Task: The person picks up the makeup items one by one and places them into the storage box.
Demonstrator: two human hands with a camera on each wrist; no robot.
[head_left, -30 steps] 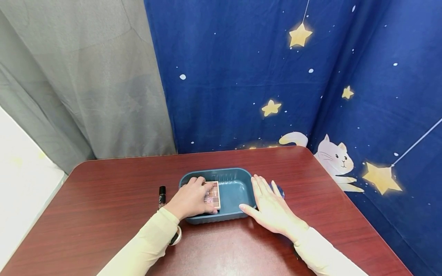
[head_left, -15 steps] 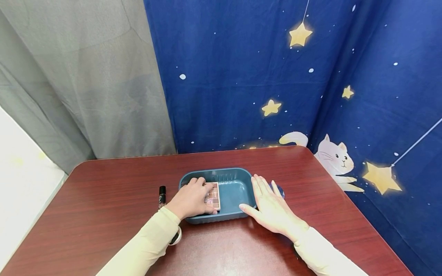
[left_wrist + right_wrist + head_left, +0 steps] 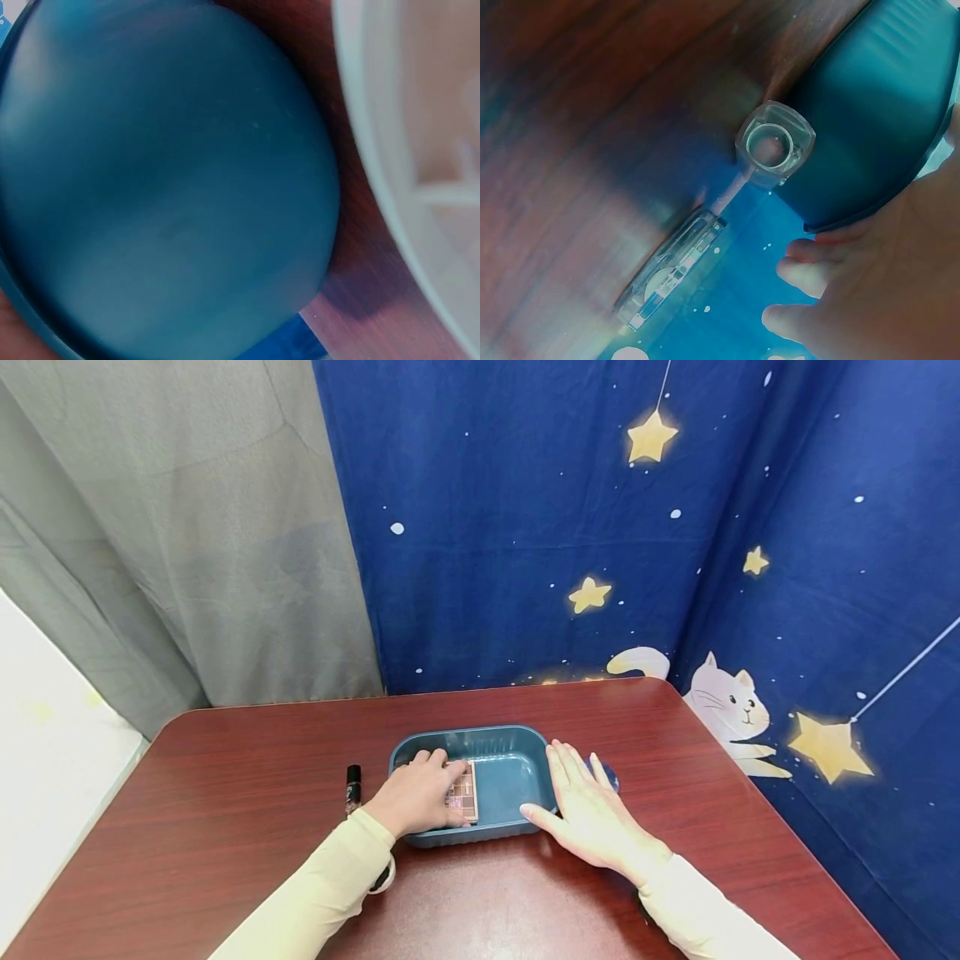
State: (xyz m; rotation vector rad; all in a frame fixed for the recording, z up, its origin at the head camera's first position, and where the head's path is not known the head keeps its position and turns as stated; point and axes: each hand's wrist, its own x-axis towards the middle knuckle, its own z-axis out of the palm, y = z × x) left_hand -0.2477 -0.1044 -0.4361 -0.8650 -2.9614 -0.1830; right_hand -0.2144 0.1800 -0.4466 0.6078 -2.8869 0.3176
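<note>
In the head view, a teal plastic basket [image 3: 513,781] stands on the table with a square eyeshadow palette [image 3: 465,793] inside its left half. My left hand [image 3: 422,789] reaches over the left rim and grips the palette, thumb at its near edge and fingers at its far edge; the hand covers its left part. My right hand [image 3: 592,814] rests along the basket's right rim, fingers straight and thumb apart. In the left wrist view the basket's outer wall [image 3: 172,180] fills much of the frame. The right wrist view shows the right fingers [image 3: 810,270] beside the basket [image 3: 877,97].
A black-capped tube [image 3: 353,787] lies left of the basket. Near the left wrist is a white-rimmed round thing [image 3: 387,877], partly under the sleeve. Right of the basket, a clear bottle [image 3: 775,142] and a clear flat case [image 3: 671,268] are on the table [image 3: 570,187].
The palette has shifted slightly toward the near side of the basket in my left hand, its far edge lower in view. The right hand and basket stay put.
</note>
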